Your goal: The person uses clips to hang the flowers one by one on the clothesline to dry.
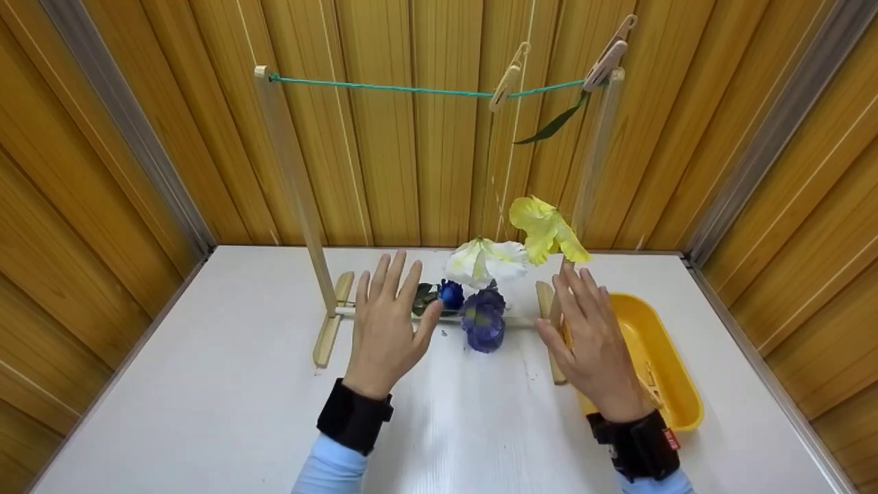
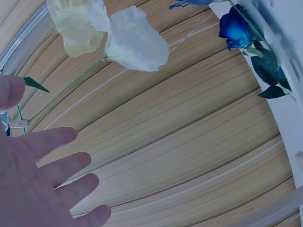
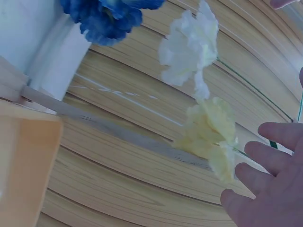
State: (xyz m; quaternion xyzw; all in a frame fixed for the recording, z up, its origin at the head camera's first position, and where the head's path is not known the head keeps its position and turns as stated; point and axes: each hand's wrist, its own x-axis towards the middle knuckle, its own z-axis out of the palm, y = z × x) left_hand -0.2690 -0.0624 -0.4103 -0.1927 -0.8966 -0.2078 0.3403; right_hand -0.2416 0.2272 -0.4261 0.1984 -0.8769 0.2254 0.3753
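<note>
Both hands are held up with fingers straight and nothing in them. My left hand (image 1: 387,329) is in front of the left part of a wooden frame. On the right, my right hand (image 1: 593,343) overlaps a frame foot and a yellow tub. Upside down from a green string (image 1: 398,88) hang a white flower (image 1: 480,264) and a yellow flower (image 1: 545,226), held by a cream clothespin (image 1: 507,79) and a pinkish clothespin (image 1: 607,62). A purple flower (image 1: 483,322) and a blue rose (image 1: 451,293) lie on the table by the frame's crossbar.
The frame's left post (image 1: 298,185) and right post (image 1: 600,151) rise from the white table (image 1: 206,398). The yellow tub (image 1: 675,363) stands at the right with clothespins inside. Wood-look panel walls (image 1: 425,171) enclose the back and sides.
</note>
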